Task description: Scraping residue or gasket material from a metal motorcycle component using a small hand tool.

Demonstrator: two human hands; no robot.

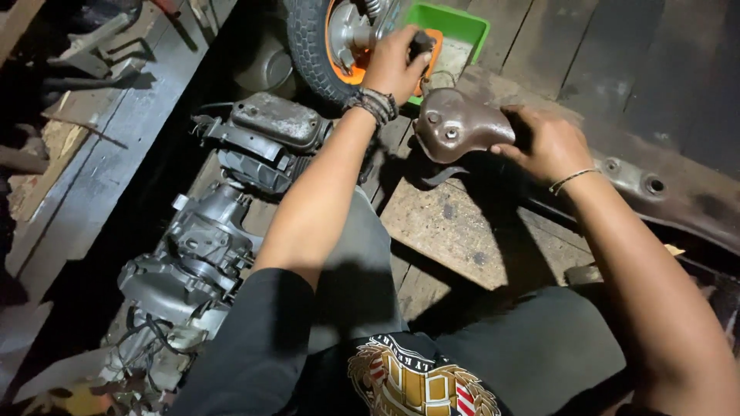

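I see a brown metal cover point(461, 123), rounded like a shell, smooth and a bit shiny, with two small bolt holes on top. It sits at the end of a long rusty brown metal frame point(655, 189) that runs off to the right. My right hand point(549, 142) is on the cover's right end, with the fingers curled round its edge, holding it. A thin bracelet is on that wrist. My left hand point(395, 63) is just above the cover, closed around a small dark tool point(422, 45); I cannot tell what kind of tool it is. That wrist wears dark braided bands. Right by the left hand is a wheel point(327, 42) with a bumpy black tire and an orange rim. Behind it is a bright green plastic tray point(455, 21). Below the cover lies a flat, rough wooden board point(455, 223) on dark wooden floor planks point(586, 54). To the left lies a grey, dusty metal engine point(223, 208) with wires.
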